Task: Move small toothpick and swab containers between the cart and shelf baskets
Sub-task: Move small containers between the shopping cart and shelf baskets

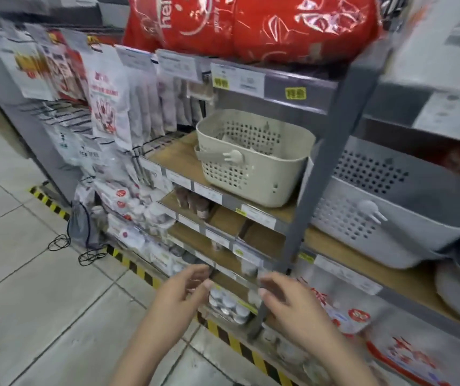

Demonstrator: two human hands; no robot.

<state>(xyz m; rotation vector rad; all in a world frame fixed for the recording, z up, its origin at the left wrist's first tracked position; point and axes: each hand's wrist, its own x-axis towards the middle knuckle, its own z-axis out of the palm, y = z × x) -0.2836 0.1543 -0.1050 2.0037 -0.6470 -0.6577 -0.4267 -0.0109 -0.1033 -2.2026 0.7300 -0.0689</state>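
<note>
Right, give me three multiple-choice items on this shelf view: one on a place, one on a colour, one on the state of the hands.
1. Where does the beige basket stand?
A. on the floor
B. on a wooden shelf board, left of the grey upright post
C. on top of the red bag

2. What colour is the large bag on the top shelf?
A. red
B. green
C. black

3. What are the two hands doing?
A. each grips a container
B. both rest inside the beige basket
C. both are held out in front of the low shelves, fingers loosely curved, holding nothing

Answers: 1 B, the basket sits on the wooden board beside the grey post. 2 A, the bag is plainly red with white print. 3 C, the left hand and right hand show no object between the fingers.
</note>
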